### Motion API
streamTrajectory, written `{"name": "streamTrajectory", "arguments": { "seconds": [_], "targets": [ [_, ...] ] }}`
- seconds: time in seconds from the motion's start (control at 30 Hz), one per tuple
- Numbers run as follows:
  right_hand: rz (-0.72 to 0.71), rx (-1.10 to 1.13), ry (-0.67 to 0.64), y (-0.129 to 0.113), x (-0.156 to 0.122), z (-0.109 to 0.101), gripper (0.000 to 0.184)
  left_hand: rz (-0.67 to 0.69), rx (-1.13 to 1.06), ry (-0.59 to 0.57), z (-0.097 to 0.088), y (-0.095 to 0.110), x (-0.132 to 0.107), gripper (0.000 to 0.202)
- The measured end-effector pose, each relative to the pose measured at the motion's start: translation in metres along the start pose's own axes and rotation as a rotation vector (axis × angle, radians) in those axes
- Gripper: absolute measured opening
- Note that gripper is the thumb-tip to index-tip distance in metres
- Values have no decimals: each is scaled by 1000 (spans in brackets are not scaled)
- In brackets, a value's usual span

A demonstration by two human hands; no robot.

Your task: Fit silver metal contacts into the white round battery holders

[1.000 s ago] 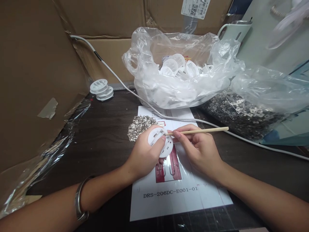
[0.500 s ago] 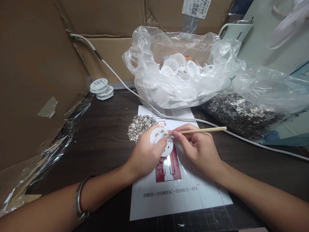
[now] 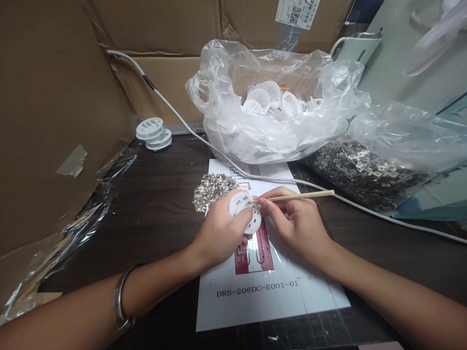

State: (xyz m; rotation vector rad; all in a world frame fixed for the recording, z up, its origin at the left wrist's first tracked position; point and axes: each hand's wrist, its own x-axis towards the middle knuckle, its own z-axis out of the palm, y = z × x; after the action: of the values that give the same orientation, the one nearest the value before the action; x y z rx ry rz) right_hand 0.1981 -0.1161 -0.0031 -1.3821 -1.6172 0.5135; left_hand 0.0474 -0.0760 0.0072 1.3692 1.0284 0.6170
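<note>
A round white plastic disc [image 3: 239, 206] with small slots is gripped in my left hand [image 3: 222, 228], thumb pressed on its face. My right hand [image 3: 299, 218] pinches a thin wooden stick [image 3: 302, 195] like a chopstick, its near end at the disc's upper right face. Whether the tip enters a slot is hidden by its small size. Just behind my left hand lies a pile of small metal clips [image 3: 211, 189]. Under both hands is a printed sheet [image 3: 255, 311] with a red picture and the text DRS-206DC-E001-01.
Behind stands a clear plastic bag [image 3: 270, 141] full of white discs. To its right, another bag holds many metal pieces [image 3: 365, 165]. Several white discs are stacked [image 3: 153, 133] at the back left. A white cable [image 3: 182, 121] crosses the table, and cardboard [image 3: 47, 97] walls the left side.
My right hand and the wooden stick have shifted slightly left, toward the disc. The disc has turned or tilted a little in my left hand.
</note>
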Motion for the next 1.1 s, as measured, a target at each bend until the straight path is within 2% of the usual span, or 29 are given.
{"name": "streamTrajectory", "arguments": {
  "seconds": [0.2, 0.37, 0.43, 0.53, 0.6, 0.67, 0.87, 0.97, 1.1],
  "targets": [
    [127, 231, 15, 3, -1, 1, 20, 4, -84, -3, -1, -1, 0, 16],
    [180, 500, 160, 6, -4, 2, 18, 50, -213, -46, -4, -6, -1, 24],
    [197, 481, 157, 6, -4, 0, 22, 56, -255, -52, -4, -8, -1, 27],
    [166, 394, 37, 7, -4, -3, 24, 52, -311, -51, -5, -9, 0, 29],
    [113, 340, -56, 8, -4, -3, 41, 42, -339, -48, -4, -8, 1, 31],
    [91, 303, -83, 9, -5, -2, 53, 40, -350, -51, -3, -7, 1, 32],
    [94, 283, -9, 8, -5, -1, 37, 31, -305, -48, -1, -7, 0, 47],
    [110, 304, -10, 6, -4, -2, 35, 21, -273, -36, -2, -9, 0, 58],
    [132, 342, -29, 4, -3, -4, 33, 20, -245, -33, -2, -8, 0, 62]
  ]
}}
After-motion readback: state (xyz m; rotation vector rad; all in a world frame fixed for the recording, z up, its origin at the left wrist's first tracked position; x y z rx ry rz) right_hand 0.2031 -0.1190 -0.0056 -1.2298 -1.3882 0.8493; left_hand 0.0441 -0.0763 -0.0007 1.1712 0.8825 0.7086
